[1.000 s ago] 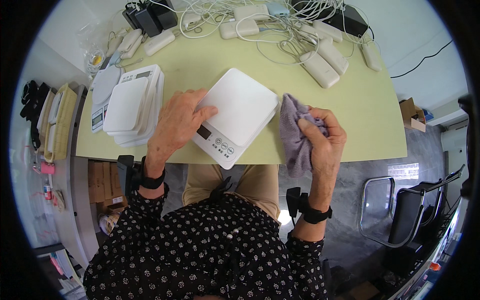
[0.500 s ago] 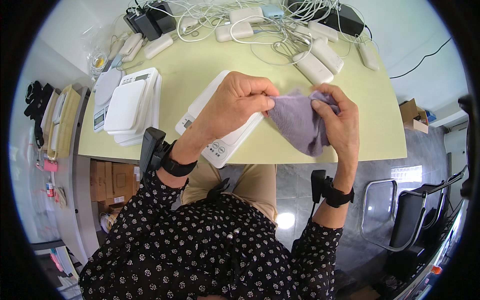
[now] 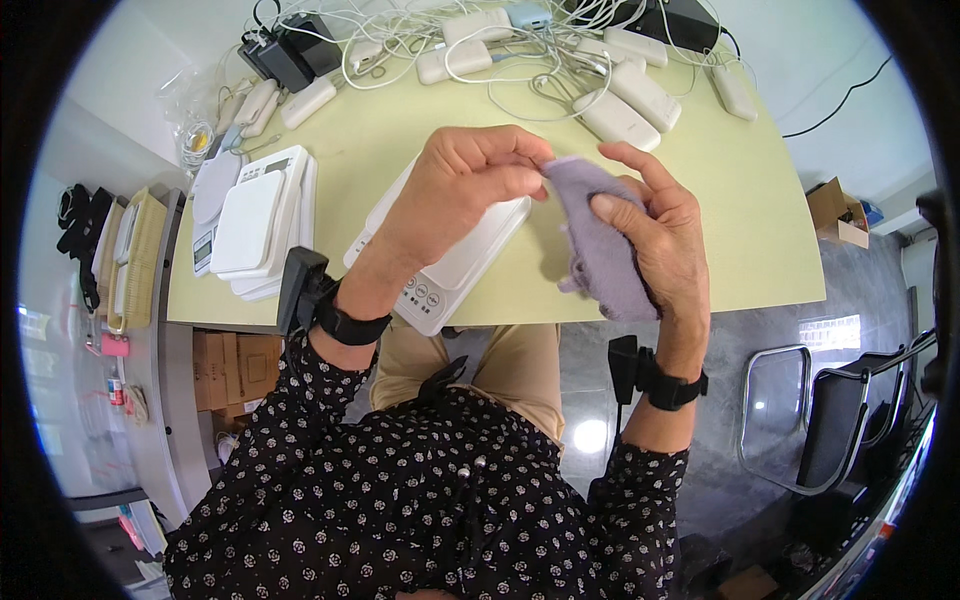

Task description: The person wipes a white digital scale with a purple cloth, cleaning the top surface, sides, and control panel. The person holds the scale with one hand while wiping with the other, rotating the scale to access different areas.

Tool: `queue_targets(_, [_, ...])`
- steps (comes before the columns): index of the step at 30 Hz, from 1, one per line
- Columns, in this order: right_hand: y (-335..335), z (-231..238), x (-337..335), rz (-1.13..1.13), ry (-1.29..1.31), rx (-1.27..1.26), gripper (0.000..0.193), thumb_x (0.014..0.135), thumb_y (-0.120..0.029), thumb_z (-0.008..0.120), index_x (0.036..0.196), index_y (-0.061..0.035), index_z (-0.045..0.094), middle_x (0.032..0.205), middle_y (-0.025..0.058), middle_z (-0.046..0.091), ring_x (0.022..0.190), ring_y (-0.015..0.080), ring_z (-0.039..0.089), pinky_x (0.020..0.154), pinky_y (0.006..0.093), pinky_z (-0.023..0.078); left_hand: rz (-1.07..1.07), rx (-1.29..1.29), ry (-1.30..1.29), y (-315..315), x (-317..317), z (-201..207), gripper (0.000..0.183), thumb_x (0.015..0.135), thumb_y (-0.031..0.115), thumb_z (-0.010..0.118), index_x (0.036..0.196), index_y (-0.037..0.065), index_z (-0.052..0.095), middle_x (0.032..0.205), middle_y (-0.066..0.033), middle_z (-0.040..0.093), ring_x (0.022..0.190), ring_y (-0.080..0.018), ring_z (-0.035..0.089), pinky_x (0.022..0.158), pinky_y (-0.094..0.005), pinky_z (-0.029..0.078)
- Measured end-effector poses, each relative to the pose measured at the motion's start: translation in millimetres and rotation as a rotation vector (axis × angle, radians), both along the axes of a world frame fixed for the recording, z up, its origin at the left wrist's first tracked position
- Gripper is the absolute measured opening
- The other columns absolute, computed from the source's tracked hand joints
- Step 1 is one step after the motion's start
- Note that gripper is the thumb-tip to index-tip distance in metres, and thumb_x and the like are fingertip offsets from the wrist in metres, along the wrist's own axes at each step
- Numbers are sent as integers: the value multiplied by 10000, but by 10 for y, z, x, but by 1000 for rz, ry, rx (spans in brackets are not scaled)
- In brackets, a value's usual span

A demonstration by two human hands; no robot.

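Note:
A soft purple cloth (image 3: 603, 240) hangs folded over the front part of the table, a loose looped bit at its lower left edge. My right hand (image 3: 665, 235) grips it with the thumb pressed on its face and the index finger stretched away. At the cloth's upper left corner, the fingertips of my left hand (image 3: 465, 190) are closed in a pinch; little of the fabric shows between them. Below my left forearm lies a white kitchen scale (image 3: 465, 280), partly covered by that hand and arm.
More white scales (image 3: 250, 225) sit stacked at the left of the pale yellow table (image 3: 740, 210). White power banks (image 3: 615, 120) and tangled white cables (image 3: 400, 65) fill its back edge, beside black adapters (image 3: 290, 60). A metal-framed chair (image 3: 830, 420) stands on the floor at right.
The cloth has gone from spread between both hands to folded and hanging narrower from my right hand. My right index finger has lifted away, and the view has shifted slightly.

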State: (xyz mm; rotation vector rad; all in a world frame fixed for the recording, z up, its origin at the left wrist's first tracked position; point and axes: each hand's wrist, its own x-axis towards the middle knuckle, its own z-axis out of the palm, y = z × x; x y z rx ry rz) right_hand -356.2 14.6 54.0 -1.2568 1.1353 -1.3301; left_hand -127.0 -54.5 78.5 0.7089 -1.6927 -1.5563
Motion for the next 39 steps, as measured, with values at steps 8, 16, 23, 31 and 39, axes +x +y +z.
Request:
queue_targets(8, [194,-139,455,-357,397,95,286,917,-125,722,1127,68,725,820,217,739,723,279,730,688,375,552,273,-813,-731,-138,291,-237,396,938,152,681,1312,24,687,1369,-146,653,1258,-296,592,1038,-415,417])
queue_targets(16, [336,-72,730,-383,501,89,300,919,-135,711,1122,87,710,829,304,711,724,398,725,692,433,558,182,-766,-741,-271,372,-384,371,950,295,710,1230,53,748,1312,-105,670,1288,-240,510,1039,-449,276])
queue_targets(23, [294,-52,781,-304,431,172,298,917,-143,702,1084,103,718,812,296,713,693,367,721,677,421,551,187,-751,-745,-300,384,-414,356,934,304,729,1188,57,768,1282,-62,686,1276,-213,509,1031,-417,268])
queue_targets(31, [188,-86,838,-278,539,125,239,927,-145,687,1012,76,716,759,281,686,661,417,679,653,453,533,201,-788,-728,-301,374,-468,369,932,332,740,1173,55,775,1269,-60,695,1273,-219,510,1038,-435,267])
queue_targets(39, [102,-243,946,-499,683,-113,168,900,-106,707,934,57,687,775,265,703,708,430,693,675,485,534,199,-771,-715,-278,365,-456,383,936,341,749,1172,41,774,1265,-65,701,1273,-223,509,1042,-432,271])
